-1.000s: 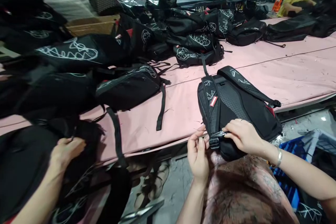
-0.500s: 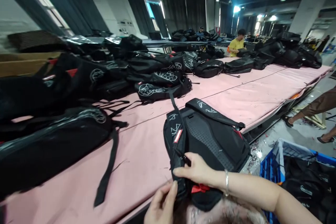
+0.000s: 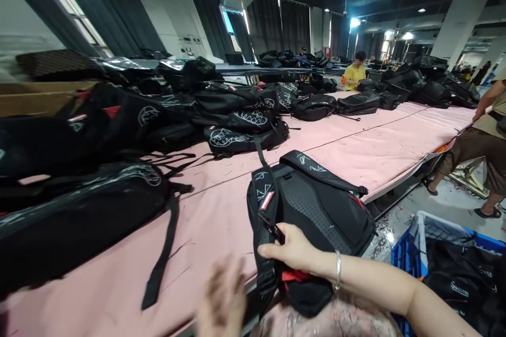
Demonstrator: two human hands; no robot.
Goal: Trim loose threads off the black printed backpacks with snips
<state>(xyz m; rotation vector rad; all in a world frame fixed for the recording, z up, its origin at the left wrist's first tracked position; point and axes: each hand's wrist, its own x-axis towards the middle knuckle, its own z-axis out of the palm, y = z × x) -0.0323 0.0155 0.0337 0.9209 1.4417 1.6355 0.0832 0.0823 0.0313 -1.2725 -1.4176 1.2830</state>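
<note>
A black backpack [image 3: 312,210] lies back side up on the pink-covered table, its shoulder straps marked with white lettering. My right hand [image 3: 290,247] is closed around small black thread snips [image 3: 272,228], their points directed up and left. Its thumb rests at the near shoulder strap [image 3: 264,253], below a red-and-white label [image 3: 267,200]. Left of the strap's lower end, my left hand [image 3: 223,297] is blurred by motion. Its fingers appear apart with nothing in them, clear of the backpack.
More black bags [image 3: 237,116] crowd the table's left and far side, with a loose strap [image 3: 162,258] hanging toward me. At right, a blue crate [image 3: 409,247] holds black fabric pieces. One person [image 3: 486,147] stands right of the table; another in yellow [image 3: 354,73] is farther back.
My left hand has come off the strap's lower end and moved left, its fingers spreading. The right hand has shifted slightly up and left with the snips. More of the person at right shows.
</note>
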